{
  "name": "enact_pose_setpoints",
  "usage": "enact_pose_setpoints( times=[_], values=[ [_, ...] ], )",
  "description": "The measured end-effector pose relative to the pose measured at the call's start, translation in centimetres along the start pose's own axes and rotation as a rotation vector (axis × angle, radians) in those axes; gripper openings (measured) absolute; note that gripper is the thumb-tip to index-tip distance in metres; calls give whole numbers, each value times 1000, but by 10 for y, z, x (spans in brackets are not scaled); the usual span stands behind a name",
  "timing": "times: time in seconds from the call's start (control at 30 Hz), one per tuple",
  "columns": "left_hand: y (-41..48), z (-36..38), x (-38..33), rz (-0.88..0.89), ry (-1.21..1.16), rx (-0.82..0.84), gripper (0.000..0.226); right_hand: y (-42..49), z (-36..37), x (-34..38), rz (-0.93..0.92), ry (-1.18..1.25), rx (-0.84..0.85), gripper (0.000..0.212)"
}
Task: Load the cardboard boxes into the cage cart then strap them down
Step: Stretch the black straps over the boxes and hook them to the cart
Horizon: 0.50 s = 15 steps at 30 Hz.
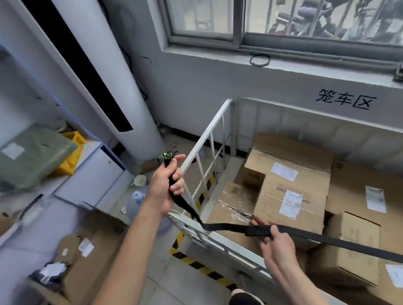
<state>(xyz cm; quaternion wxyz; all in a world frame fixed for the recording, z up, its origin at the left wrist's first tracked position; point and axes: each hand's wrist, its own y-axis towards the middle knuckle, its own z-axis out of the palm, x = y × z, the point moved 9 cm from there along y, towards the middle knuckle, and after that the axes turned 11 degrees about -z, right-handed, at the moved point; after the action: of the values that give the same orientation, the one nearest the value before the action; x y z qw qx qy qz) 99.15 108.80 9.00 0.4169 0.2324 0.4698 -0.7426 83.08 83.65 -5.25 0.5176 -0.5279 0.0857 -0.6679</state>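
A white metal cage cart stands under the window, filled with several cardboard boxes bearing white labels. A black strap runs across the cart's near side over the boxes and off to the right. My left hand is shut on the strap's free end, held up beside the cart's corner rail, a green-marked tag at its tip. My right hand is shut on the strap at a thick ribbed buckle section, just inside the cart's front rail.
A tall white air conditioner stands left of the cart. An open cardboard box with papers lies on the floor at left. Yellow-black tape marks the floor. A green parcel and a yellow crate sit on a shelf.
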Motion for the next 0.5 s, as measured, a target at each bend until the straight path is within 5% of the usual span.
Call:
enact_pose_setpoints(
  times=[0.23, 0.5],
  values=[
    [39, -94, -81, 69, 90, -124, 24, 7, 64, -55, 0, -36, -35, 15],
    [129, -141, -120, 32, 414, -172, 24, 35, 130, -111, -93, -337, -162, 22]
  ],
)
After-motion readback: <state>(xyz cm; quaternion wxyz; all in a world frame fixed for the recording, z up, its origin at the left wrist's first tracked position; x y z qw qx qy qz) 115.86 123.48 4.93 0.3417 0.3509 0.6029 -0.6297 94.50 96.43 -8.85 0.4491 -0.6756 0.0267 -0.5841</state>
